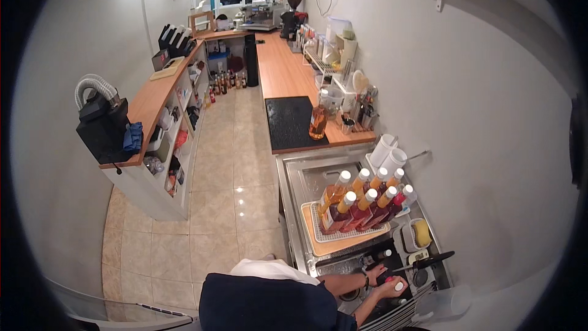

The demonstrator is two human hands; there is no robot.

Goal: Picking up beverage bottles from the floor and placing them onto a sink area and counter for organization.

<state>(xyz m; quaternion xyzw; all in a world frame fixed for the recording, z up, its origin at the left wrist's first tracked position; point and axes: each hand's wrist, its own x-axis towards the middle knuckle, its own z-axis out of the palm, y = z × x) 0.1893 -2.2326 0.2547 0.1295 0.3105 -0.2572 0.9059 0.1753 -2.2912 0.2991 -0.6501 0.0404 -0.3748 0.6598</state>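
Low over the sink [321, 267], my right hand [390, 290] is closed around the neck of a bottle with a white cap [398, 286]. A bit of red shows beside its fingers. Just next to it is my left hand [375, 276], wearing a dark wristband; what its fingers touch is too small to tell. Another white-capped bottle [385, 253] lies in the dark sink area above my hands. On the sink's drainboard, several white-capped bottles [358, 211] of orange and red liquid stand in a white perforated basket [330, 239] on a wooden board [307, 225].
A black-handled knife [432, 261] lies beside the sink, near a yellow sponge [421, 233] in a holder. A wire rack [404, 308] borders my right arm. One amber bottle [318, 122] stands on the black bar mat [289, 119]. Shelving [156, 184] lines the aisle's left.
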